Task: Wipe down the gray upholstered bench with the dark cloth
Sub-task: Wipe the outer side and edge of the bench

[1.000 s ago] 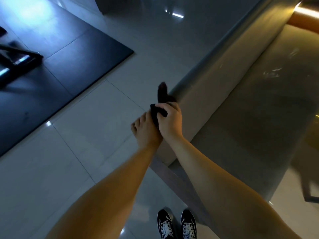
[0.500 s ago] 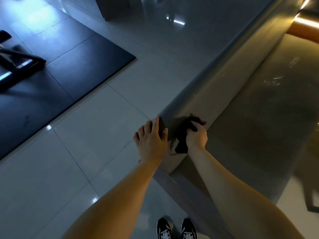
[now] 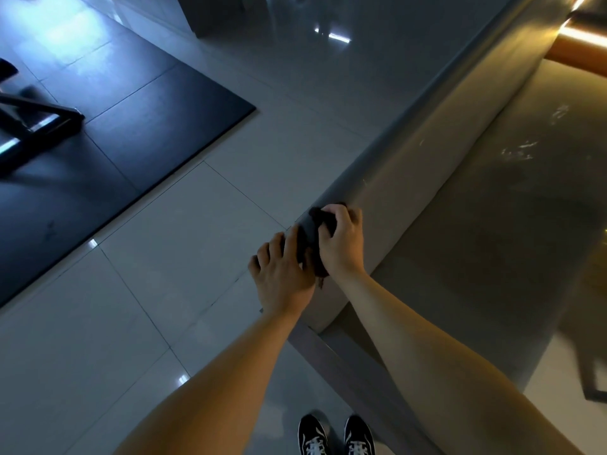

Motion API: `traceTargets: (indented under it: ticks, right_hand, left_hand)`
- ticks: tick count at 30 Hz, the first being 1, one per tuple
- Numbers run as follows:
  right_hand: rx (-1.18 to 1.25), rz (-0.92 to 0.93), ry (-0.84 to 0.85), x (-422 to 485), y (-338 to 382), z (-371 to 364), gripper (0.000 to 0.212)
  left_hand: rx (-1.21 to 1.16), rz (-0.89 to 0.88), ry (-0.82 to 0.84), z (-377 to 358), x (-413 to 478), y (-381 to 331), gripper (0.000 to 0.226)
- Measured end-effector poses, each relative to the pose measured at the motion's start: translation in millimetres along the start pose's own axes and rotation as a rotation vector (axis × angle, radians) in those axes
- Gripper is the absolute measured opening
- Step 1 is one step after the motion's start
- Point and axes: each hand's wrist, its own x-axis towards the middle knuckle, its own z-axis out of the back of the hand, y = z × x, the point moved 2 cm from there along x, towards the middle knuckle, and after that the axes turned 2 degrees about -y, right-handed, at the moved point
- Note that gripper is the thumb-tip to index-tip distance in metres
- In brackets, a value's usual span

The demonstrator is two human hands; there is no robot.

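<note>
At the near end of the gray upholstered bench [image 3: 423, 192], on its rounded upper roll [image 3: 387, 205]:

Item: dark cloth [image 3: 308, 234]. It is lying bunched on the crest of the roll, between the two hands and draping a little down the near face.

Right hand [image 3: 341, 244]: is gripping the cloth from above, fingers curled and close together over the wad, knuckles raised. The thumb is hidden from view.

Left hand [image 3: 282, 277]: is resting on the outer face of the roll just beside the cloth, fingers fairly straight and slightly apart, index finger lying along the cloth's edge. Whether the thumb is pinching the fabric cannot be told.

Step in hand, as judged: wiping is starting at this end of the roll, with nearly the whole bench ahead.

Handling notes, as judged:
- A bunched wad is touching little surface; flattening it under the palm would be giving a wider pass.
- The roll is curved, so the cloth should be wrapping over the crest and taking in both faces.
- Strokes should be running lengthwise, away from the body, each overlapping the one before.
- The left hand is better used bracing than crowding the cloth.
- Whitish marks [image 3: 519, 152] are showing on the seat [image 3: 492, 257] farther along and are probably needing firmer pressure.

Surroundings: tiled floor [image 3: 157, 290], black mat [image 3: 131, 133], shoes [image 3: 335, 436] below.
</note>
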Motion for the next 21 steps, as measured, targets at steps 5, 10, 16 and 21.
traceTargets:
  ticks: [5, 10, 16, 21]
  right_hand:
    - [0.137, -0.384, -0.097, -12, -27, 1, 0.027]
    - [0.21, -0.735, 0.05, -43, -63, -1, 0.025]
    - [0.407, -0.333, -0.065, -16, 1, 15, 0.018]
    - [0.2, -0.068, 0.044, -6, 13, -9, 0.021]
  left_hand:
    - [0.021, -0.012, -0.014, -4, 0, 1, 0.056]
    - [0.022, -0.01, -0.001, -2, 0, 0, 0.058]
    - [0.028, -0.009, 0.037, 0, -1, 0, 0.061]
    - [0.073, -0.031, -0.004, -2, -1, 2, 0.062]
